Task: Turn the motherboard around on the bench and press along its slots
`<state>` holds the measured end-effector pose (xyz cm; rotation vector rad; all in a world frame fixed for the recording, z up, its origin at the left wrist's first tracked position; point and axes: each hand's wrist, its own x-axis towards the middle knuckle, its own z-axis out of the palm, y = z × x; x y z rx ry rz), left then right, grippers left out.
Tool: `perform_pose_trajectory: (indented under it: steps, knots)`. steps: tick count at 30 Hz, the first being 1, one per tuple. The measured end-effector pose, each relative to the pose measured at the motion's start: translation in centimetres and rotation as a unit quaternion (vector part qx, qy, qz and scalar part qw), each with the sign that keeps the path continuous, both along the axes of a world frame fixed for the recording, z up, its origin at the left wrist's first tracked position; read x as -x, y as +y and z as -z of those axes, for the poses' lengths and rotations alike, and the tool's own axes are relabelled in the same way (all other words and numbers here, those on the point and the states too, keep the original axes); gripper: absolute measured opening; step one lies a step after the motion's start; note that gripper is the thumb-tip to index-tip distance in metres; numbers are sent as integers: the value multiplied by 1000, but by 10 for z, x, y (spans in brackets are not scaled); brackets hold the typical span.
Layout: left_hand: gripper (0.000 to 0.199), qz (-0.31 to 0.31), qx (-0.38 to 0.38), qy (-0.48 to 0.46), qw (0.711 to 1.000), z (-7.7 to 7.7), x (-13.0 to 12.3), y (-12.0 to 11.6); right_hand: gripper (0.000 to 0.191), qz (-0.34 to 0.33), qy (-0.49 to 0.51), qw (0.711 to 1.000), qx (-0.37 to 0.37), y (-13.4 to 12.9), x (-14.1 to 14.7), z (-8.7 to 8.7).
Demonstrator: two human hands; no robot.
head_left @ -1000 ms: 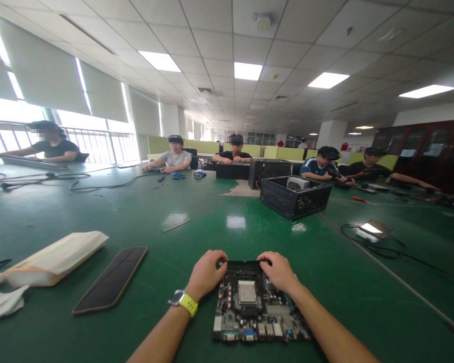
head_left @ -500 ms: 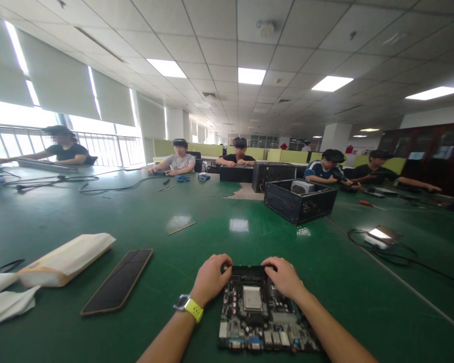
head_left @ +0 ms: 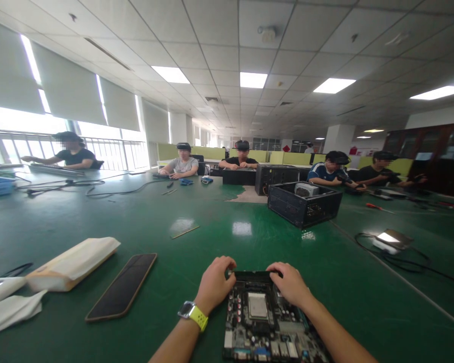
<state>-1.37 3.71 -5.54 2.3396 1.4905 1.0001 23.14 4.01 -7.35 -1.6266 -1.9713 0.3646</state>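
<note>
A motherboard [head_left: 249, 330] lies on the green table close in front of me, with a square silver chip [head_left: 258, 306] in its socket. Along its far edge runs a black strip [head_left: 251, 276]. My left hand [head_left: 216, 283], above a watch with a yellow-green band [head_left: 199, 316], pinches the strip's left end. At the strip's right end, my right hand [head_left: 289, 285] grips it between thumb and curled fingers. The fingertips partly cover both ends of the strip.
Left of my hands lie a phone [head_left: 123, 287] and a tissue pack [head_left: 73, 262]. A black computer case [head_left: 304, 204] stands beyond. On the right are a dark device with cables [head_left: 393, 241] and a screwdriver [head_left: 378, 207]. Several people sit around the table [head_left: 136, 217].
The whole view has shifted slightly, so the board and both hands appear lower and further right. Both hands keep their hold. At the far right, a person's outstretched arm has drawn in.
</note>
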Motion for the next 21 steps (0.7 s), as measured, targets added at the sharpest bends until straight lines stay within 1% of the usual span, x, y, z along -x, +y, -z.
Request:
perform_pose_trajectory:
  steps: [4,10,21]
  knots:
    - [22,7,-7,-4,1000,-2,-1,-1,27,-4,-3,1000,3,1,0,0]
    - [26,15,-11,-10,1000,0,0,0,27,-4,-5,1000,5,1,0,0]
    - [26,20,-7,-8,1000,-1,-1,0,27,0,-7,1000,6,0,0,0]
